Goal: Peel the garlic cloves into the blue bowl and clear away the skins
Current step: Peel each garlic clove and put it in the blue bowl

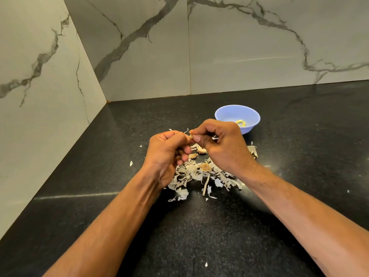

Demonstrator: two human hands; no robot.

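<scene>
1. Head view, nearest first: two bare forearms reach in from the bottom edge over a black speckled countertop [199, 232]; a lone white scrap of skin [206, 264] lies on it between the arms.
2. A little further in, a loose heap of papery garlic skins [199, 174] spreads across the counter under and between the wrists; a brown, fibrous root base [205, 167] sits in the middle of the heap.
3. Above the heap, the left hand [166, 150] is curled, its thumb and fingers closed round one end of a garlic clove [190, 136]; the right hand [221, 142] meets it from the other side, thumb and forefinger pinching the same clove; the clove is small and mostly hidden between the fingertips, with a wisp of skin sticking up from it.
4. Just beneath the hands, a couple of unpeeled cloves [201, 150] lie on the counter at the far edge of the heap.
5. Beyond the right hand stands the blue bowl [237, 114], upright, its near side partly hidden by the knuckles; pale yellow peeled cloves [241, 122] lie in its bottom.
6. Furthest back, grey-veined marble wall panels [239, 47] meet in a corner at the left; no brand, label or writing can be read anywhere.
</scene>
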